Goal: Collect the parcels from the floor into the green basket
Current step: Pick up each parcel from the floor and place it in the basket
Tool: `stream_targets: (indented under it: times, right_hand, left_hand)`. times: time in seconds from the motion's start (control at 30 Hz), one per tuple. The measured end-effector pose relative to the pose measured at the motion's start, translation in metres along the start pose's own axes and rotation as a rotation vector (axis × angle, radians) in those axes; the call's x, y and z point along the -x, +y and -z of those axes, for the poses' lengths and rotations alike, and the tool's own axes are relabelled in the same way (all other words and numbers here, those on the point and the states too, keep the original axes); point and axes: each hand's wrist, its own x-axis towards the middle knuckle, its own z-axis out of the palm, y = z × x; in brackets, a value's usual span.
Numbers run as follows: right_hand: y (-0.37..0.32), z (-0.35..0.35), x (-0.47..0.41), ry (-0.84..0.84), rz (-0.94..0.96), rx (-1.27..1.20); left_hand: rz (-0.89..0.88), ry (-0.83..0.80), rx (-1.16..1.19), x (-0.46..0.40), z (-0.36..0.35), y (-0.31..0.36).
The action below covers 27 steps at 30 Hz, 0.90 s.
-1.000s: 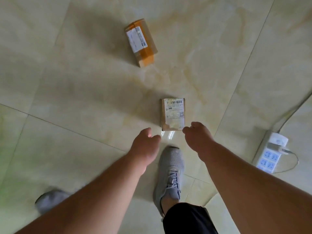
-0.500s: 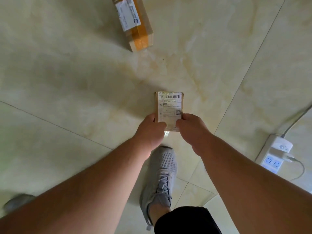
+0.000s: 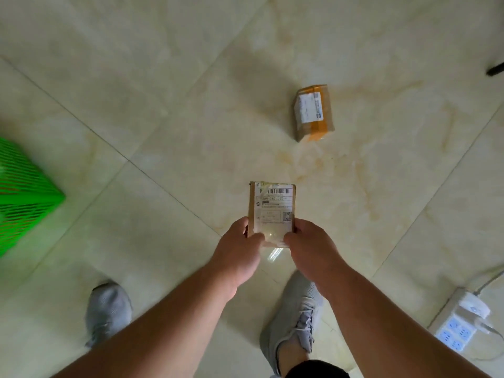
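Observation:
A small flat cardboard parcel (image 3: 272, 208) with a white barcode label is held above the floor. My left hand (image 3: 238, 251) grips its near left corner and my right hand (image 3: 311, 248) grips its near right corner. A second parcel (image 3: 313, 111), brown with orange tape and a white label, lies on the tiles farther away to the right. The green basket (image 3: 24, 192), a mesh-walled plastic one, shows partly at the left edge.
My two grey shoes (image 3: 107, 309) (image 3: 294, 320) stand on the cream tiled floor below my arms. A white power strip (image 3: 461, 320) with a plug and cable lies at the lower right. A dark object (image 3: 495, 69) pokes in at the upper right edge.
Both hands closed on the small parcel and lifted it off the floor. The view has swung left, bringing the green basket into sight and shifting the orange-taped parcel to the right.

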Motion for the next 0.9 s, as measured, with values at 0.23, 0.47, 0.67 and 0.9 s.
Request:
stream_targets:
  times: [0.23,0.47,0.67,0.9]
  right_hand:
    - [-0.099,-0.082,0.047,-0.069,0.110,0.133]
    - [-0.212,-0.172,0.110,-0.181,0.251,0.232]
    - [-0.311,-0.248,0.172,-0.246,0.376,0.318]
    - [-0.398,-0.394,0.189,-0.311,0.490,0.396]
  left_hand:
    - [-0.003,0.124,0.134,0.053,0.122,-0.027]
    - [-0.039,0.240,0.281,0.116,0.259,-0.058]
    - [-0.078,0.374,0.470,0.173,0.370,-0.082]
    - [-0.041,0.536,0.566,0.193,0.508,-0.144]
